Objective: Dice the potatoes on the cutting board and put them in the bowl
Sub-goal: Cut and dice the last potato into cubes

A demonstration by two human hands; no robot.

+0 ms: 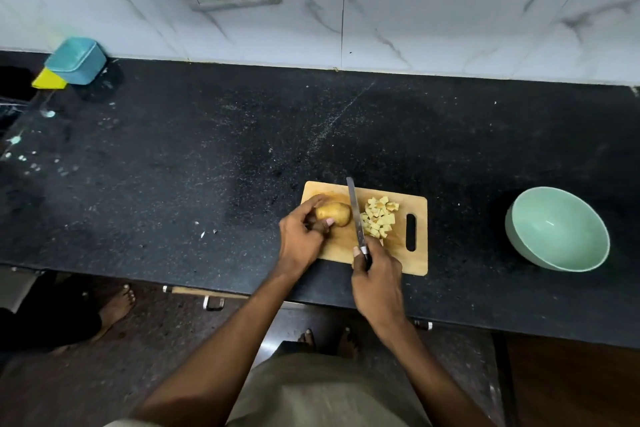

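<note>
Right hand [375, 274] grips knife [356, 215] | left hand [301, 236] holds potato [334, 213] | diced pile [379, 217] beside blade | bowl [557, 229] apart

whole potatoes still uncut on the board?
1. The whole potato lies on the left part of the cutting board, held by the left hand. The knife separates it from the diced pile. None visibly hidden.

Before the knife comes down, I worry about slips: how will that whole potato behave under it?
The potato looks rounded and uncut, so it may roll. The left hand holds its end, which should steady it. It probably stays firm against the knife.
</note>
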